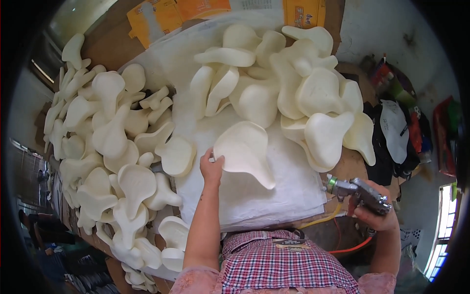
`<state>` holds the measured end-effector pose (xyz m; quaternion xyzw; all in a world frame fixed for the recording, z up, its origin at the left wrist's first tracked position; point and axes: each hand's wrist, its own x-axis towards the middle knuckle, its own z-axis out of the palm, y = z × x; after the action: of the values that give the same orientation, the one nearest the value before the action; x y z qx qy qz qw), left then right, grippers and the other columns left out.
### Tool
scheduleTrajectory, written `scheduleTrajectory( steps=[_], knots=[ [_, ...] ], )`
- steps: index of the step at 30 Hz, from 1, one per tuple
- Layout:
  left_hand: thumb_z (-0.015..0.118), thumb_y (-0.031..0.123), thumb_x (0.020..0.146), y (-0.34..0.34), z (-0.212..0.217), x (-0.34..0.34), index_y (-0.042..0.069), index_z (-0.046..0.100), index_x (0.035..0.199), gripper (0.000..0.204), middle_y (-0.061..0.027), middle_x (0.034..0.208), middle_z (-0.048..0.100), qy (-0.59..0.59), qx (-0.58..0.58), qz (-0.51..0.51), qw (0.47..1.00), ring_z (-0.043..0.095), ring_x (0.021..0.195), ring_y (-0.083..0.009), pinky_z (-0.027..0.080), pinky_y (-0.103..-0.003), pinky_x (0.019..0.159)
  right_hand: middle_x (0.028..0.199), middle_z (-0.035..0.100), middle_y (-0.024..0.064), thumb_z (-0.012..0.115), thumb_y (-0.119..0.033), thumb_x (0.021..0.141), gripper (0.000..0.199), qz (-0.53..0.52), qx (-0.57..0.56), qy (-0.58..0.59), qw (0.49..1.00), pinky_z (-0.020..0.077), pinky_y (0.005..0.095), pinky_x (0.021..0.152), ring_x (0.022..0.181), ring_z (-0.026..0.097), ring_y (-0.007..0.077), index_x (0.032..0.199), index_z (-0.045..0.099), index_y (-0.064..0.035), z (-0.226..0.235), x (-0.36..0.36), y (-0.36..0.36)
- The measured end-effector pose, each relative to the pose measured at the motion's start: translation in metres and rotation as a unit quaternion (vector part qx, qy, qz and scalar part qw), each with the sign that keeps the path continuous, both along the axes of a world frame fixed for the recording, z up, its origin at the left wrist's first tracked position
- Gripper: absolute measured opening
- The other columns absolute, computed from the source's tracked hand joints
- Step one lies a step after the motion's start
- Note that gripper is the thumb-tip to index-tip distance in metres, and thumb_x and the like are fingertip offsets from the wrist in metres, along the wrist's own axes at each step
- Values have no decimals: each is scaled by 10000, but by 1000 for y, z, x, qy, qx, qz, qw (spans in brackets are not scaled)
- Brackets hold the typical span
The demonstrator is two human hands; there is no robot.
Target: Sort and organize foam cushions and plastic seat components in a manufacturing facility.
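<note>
My left hand (211, 168) grips the left edge of a cream foam saddle pad (243, 147), shaped like a bicycle seat. Its broad end points away from me and its narrow nose points to the near right, over a white sheet (298, 183) on the table. Out at the right, my right hand (376, 213) is wrapped round the handle of a metal spray gun (362, 192). A green ring shows near the gun's front, which points left toward the pad. A yellow hose (320, 221) and an orange hose (353, 248) run near the gun.
Saddle pads (262, 98) lie heaped at the far side of the sheet. Another large heap of pads (115, 132) covers the left side. Flattened orange cardboard (156, 22) lies at the back. Dark bags and cloth (384, 137) sit at the right by the wall.
</note>
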<state>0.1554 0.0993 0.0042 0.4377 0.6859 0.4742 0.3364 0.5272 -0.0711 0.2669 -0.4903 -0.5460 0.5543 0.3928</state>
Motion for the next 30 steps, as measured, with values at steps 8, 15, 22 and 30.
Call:
scheduleTrajectory(
  steps=[8, 15, 22, 30],
  knots=[
    [642, 0, 695, 10, -11, -40, 15, 556, 1149, 463, -71, 965, 574, -81, 12, 57, 995, 565, 849, -170, 467, -287, 711, 882, 633, 75, 688, -12, 694, 489, 108, 51, -187, 975, 463, 254, 716, 747, 586, 127, 1158, 537, 5, 3, -2, 14],
    [639, 30, 729, -12, -3, -94, 2, 585, 1056, 333, -59, 947, 615, -317, 43, 165, 933, 590, 808, -158, 456, -276, 717, 858, 599, 98, 649, -18, 719, 478, 18, 87, 29, 996, 491, 289, 681, 740, 581, 160, 1168, 501, 53, -10, -30, 31],
    [661, 139, 739, -17, -39, -174, 23, 575, 1014, 310, -50, 856, 606, -421, 10, 244, 874, 568, 667, -150, 424, -280, 541, 862, 596, 98, 644, -19, 742, 502, 69, -21, -23, 997, 501, 294, 724, 771, 583, 145, 1206, 463, 50, -45, -66, 37],
    [769, 243, 607, -38, -37, -152, -4, 574, 1050, 543, -120, 924, 612, -148, 69, 208, 964, 577, 820, -213, 458, -322, 754, 794, 608, 98, 617, -35, 738, 457, 131, -54, -91, 986, 477, 274, 669, 708, 589, 149, 1169, 487, 44, -45, -144, 64]
  ],
)
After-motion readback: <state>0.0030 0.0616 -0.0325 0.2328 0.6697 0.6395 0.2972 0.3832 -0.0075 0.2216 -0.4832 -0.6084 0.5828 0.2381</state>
